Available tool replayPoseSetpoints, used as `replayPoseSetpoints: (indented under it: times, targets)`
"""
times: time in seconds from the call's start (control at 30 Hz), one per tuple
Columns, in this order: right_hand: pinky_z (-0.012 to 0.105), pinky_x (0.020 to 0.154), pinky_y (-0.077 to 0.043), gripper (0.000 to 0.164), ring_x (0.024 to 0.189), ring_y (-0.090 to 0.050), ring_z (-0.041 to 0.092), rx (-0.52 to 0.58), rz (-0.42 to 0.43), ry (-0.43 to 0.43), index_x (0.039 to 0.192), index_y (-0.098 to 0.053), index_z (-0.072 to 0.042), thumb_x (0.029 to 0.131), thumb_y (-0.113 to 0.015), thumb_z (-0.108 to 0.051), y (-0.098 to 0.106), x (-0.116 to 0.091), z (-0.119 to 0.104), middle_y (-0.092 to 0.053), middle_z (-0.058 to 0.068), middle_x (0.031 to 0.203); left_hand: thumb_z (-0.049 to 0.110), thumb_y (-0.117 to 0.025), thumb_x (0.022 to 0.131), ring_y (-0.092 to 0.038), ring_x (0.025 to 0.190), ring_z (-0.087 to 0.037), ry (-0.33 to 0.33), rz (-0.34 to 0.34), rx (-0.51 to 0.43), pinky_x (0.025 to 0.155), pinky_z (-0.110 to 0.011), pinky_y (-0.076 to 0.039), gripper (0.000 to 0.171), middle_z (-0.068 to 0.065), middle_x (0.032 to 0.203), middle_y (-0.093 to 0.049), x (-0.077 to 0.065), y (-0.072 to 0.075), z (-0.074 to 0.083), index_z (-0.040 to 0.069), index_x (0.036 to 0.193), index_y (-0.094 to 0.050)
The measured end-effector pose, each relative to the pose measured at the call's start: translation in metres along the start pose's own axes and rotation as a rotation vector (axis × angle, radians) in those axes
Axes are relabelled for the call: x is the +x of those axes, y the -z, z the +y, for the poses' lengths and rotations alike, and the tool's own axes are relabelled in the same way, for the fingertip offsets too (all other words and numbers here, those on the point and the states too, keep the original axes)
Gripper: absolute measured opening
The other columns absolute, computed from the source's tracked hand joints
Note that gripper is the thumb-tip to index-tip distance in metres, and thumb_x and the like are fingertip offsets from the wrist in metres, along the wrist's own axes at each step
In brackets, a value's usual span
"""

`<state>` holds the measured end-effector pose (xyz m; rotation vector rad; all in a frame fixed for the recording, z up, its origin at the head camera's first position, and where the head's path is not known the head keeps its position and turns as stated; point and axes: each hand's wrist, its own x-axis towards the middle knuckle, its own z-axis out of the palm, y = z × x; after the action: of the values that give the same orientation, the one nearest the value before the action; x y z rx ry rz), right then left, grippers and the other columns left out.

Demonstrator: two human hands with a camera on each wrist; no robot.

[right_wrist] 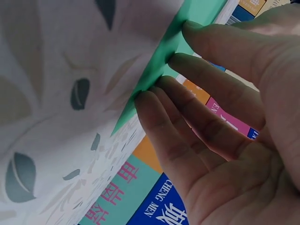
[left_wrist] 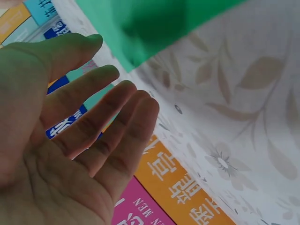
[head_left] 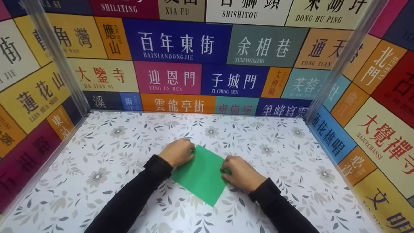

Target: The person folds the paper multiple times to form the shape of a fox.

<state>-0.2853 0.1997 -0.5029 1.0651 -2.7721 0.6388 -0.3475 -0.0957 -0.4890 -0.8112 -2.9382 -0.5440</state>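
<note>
A flat square of green paper lies at an angle on the patterned table, between the two hands. My left hand is at its upper left side; in the left wrist view the fingers are loosely bent and apart, close to a corner of the sheet. Along the opposite edge, my right hand has its fingertips touching the paper. The right wrist view shows that hand's fingers spread in a row, with the tips against the green border and the thumb apart from them.
The white tabletop has a print of grey leaves and flowers. Walls covered in colourful signs with Chinese lettering enclose its back, left and right sides, joined by clear corner strips.
</note>
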Motion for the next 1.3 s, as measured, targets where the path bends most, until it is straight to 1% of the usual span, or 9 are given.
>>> replayPoseSetpoints:
  times: [0.1,0.23,0.33,0.47,0.63,0.73,0.9,1.13,1.3]
  targets:
    - [0.046,0.094,-0.071,0.016,0.101,-0.082,0.031,0.013,0.007,0.002,0.108,-0.089,0.001,0.092,-0.093,-0.002,0.0,0.0,0.0,-0.083,0.013,0.107,0.012,-0.088,0.101,-0.082,0.107,-0.04,-0.007,0.007,-0.002,0.101,-0.054,-0.07,0.022,-0.021,0.117,-0.085,0.008,-0.002,-0.002,-0.001,0.119,-0.087]
    - [0.046,0.093,-0.071,0.016,0.1,-0.082,0.03,0.015,0.012,0.001,0.108,-0.089,0.001,0.093,-0.093,-0.002,0.0,0.0,0.0,-0.083,0.013,0.106,0.009,-0.087,0.1,-0.08,0.1,-0.039,-0.032,0.025,0.015,0.096,-0.055,-0.069,0.014,-0.02,0.107,-0.083,0.018,-0.006,-0.002,-0.001,0.11,-0.087]
    - [0.046,0.093,-0.071,0.016,0.099,-0.082,0.03,0.011,0.012,0.0,0.108,-0.089,0.0,0.093,-0.093,-0.002,0.001,0.0,-0.001,-0.083,0.013,0.106,0.009,-0.086,0.1,-0.078,0.099,-0.039,-0.044,0.035,0.02,0.095,-0.055,-0.069,0.014,-0.02,0.106,-0.081,0.024,-0.009,-0.003,-0.002,0.109,-0.087]
    - [0.045,0.092,-0.071,0.015,0.098,-0.082,0.029,0.016,0.008,0.004,0.107,-0.089,-0.001,0.093,-0.093,-0.002,0.0,0.002,-0.001,-0.083,0.013,0.105,0.01,-0.088,0.1,-0.077,0.1,-0.041,-0.04,0.053,0.021,0.094,-0.056,-0.068,0.018,-0.021,0.108,-0.08,0.031,-0.012,-0.005,-0.004,0.112,-0.087]
    - [0.044,0.092,-0.071,0.014,0.099,-0.082,0.029,0.012,0.008,0.011,0.106,-0.09,-0.001,0.093,-0.094,-0.003,-0.001,0.002,0.0,-0.083,0.012,0.105,0.013,-0.089,0.099,-0.077,0.096,-0.043,-0.032,0.089,0.048,0.088,-0.058,-0.068,0.017,-0.021,0.104,-0.078,0.033,-0.013,-0.005,-0.003,0.105,-0.087]
    - [0.044,0.093,-0.071,0.015,0.1,-0.082,0.029,0.004,0.012,0.011,0.106,-0.09,0.0,0.093,-0.095,-0.003,-0.001,0.001,0.0,-0.083,0.011,0.105,0.014,-0.09,0.098,-0.077,0.094,-0.042,-0.025,0.099,0.05,0.085,-0.058,-0.068,0.017,-0.019,0.103,-0.077,0.034,-0.013,-0.005,-0.002,0.102,-0.088]
    - [0.045,0.093,-0.071,0.016,0.1,-0.083,0.029,0.016,0.015,-0.004,0.107,-0.09,0.0,0.092,-0.095,-0.004,-0.001,0.001,0.0,-0.083,0.012,0.106,0.015,-0.09,0.099,-0.076,0.092,-0.038,-0.008,0.1,0.041,0.085,-0.055,-0.067,0.015,-0.016,0.102,-0.077,0.036,-0.015,-0.004,0.001,0.099,-0.09]
    - [0.045,0.093,-0.072,0.017,0.1,-0.083,0.029,0.029,0.018,-0.017,0.108,-0.09,-0.001,0.092,-0.094,-0.004,-0.002,0.001,0.0,-0.084,0.012,0.106,0.013,-0.09,0.099,-0.076,0.091,-0.038,0.001,0.093,0.02,0.083,-0.056,-0.066,0.013,-0.016,0.1,-0.077,0.037,-0.015,-0.002,0.002,0.092,-0.089]
    - [0.046,0.094,-0.071,0.018,0.1,-0.083,0.029,0.024,0.015,-0.02,0.108,-0.09,-0.001,0.091,-0.095,-0.004,-0.002,0.0,0.0,-0.084,0.012,0.106,0.013,-0.089,0.099,-0.074,0.086,-0.034,0.019,0.09,0.015,0.081,-0.053,-0.066,0.013,-0.014,0.098,-0.078,0.038,-0.015,0.001,0.003,0.091,-0.089]
